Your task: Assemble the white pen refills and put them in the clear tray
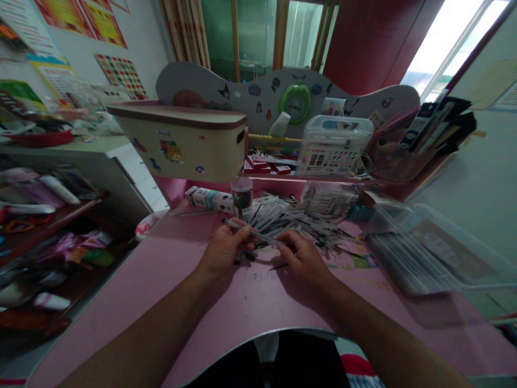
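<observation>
My left hand [226, 247] and my right hand [301, 258] meet over a pink desk [169, 291]. Both pinch the same clear pen [252, 233], which lies nearly level between them, its left tip sticking out past my left fingers. Just beyond the hands lies a heap of several pens and black refills [291, 218]. A few small dark pieces rest on the desk under my hands.
A small round jar [241, 195] and a long white box [208, 198] stand behind the heap. A clear plastic bin [428, 250] with pens sits at right. A cream storage box [181, 140], a lidded clear case [333, 144] and a green clock [296, 102] fill the back shelf.
</observation>
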Demonstrator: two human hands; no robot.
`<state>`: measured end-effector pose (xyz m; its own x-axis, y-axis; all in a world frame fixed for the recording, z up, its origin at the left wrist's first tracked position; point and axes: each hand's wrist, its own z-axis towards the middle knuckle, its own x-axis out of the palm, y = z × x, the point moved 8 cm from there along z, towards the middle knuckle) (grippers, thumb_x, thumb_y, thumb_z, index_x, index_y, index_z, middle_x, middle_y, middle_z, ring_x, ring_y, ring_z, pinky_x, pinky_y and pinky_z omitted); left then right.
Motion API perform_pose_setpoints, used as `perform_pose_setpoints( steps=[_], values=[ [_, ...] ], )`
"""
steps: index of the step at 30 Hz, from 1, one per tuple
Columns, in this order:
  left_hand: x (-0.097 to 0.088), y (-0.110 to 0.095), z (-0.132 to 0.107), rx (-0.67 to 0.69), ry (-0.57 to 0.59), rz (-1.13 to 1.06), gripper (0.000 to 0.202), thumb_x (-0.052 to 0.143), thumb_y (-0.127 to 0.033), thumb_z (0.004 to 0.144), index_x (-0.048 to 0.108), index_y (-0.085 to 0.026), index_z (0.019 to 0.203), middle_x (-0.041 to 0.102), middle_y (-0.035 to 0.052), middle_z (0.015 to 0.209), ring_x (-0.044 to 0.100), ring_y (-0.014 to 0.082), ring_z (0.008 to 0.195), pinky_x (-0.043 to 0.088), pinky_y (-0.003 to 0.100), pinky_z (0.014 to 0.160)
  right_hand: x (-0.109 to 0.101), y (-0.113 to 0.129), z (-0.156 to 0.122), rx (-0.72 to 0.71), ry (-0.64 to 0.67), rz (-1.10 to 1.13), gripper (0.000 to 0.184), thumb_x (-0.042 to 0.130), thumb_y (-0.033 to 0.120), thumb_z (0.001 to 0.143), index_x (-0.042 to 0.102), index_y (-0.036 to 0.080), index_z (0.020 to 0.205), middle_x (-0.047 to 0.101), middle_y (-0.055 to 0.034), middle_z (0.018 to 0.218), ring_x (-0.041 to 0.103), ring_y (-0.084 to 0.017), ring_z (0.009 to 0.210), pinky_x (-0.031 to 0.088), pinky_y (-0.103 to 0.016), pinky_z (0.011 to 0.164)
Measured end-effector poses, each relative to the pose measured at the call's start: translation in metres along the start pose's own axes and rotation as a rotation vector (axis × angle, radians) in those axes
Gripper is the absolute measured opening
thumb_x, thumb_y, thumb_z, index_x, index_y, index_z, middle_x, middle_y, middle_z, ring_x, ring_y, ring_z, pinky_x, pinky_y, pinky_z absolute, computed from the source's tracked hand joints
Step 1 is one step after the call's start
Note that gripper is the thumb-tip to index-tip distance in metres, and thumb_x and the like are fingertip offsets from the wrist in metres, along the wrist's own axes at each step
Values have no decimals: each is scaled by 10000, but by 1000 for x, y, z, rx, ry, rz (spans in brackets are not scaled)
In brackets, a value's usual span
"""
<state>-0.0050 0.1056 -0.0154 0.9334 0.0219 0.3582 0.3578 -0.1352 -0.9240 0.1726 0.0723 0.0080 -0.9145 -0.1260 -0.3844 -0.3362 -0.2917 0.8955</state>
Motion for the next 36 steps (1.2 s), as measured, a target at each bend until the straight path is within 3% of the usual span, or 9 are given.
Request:
perform_pose_setpoints(
  steps=[4,11,21,28,33,36],
  values=[
    [2,5,-2,-47,24,5,370,871,-350,665,628,-173,881,753,25,771,681,130,575,548,209,494,0,-2,1,23,11,15,109,532,181,923,636,199,896,668,-11,827,607,-147,751,451,-257,684],
    [11,1,-7,-8,59,16,392,910,-401,609,676,-143,790,751,28,741,693,123,629,568,199,564,-5,6,-1,-6,-30,-19,123,543,201,918,625,199,827,632,-4,776,555,-150,743,414,-265,670],
    [17,3,-10,45,68,-59,410,923,-393,606,659,-156,814,772,18,755,718,123,659,587,213,662,-9,-1,3,-29,-10,-45,112,552,245,894,598,197,805,579,15,708,526,-142,686,383,-269,647],
    [20,-1,-14,44,78,17,375,907,-390,611,666,-155,776,750,17,678,696,132,618,567,227,629,-7,3,2,-41,75,-59,109,543,217,883,572,194,781,559,20,708,516,-137,690,374,-265,653],
    [17,0,-15,41,28,35,331,872,-374,644,668,-169,804,763,29,750,699,152,650,558,245,601,-9,2,2,-11,49,-12,108,538,221,890,571,197,790,568,19,720,523,-138,696,393,-266,651],
    [20,0,-19,34,24,68,301,858,-354,651,669,-173,800,751,32,764,697,166,676,541,242,567,-6,0,2,17,112,34,128,550,231,890,570,199,767,564,21,704,542,-138,688,419,-252,628]
  ],
)
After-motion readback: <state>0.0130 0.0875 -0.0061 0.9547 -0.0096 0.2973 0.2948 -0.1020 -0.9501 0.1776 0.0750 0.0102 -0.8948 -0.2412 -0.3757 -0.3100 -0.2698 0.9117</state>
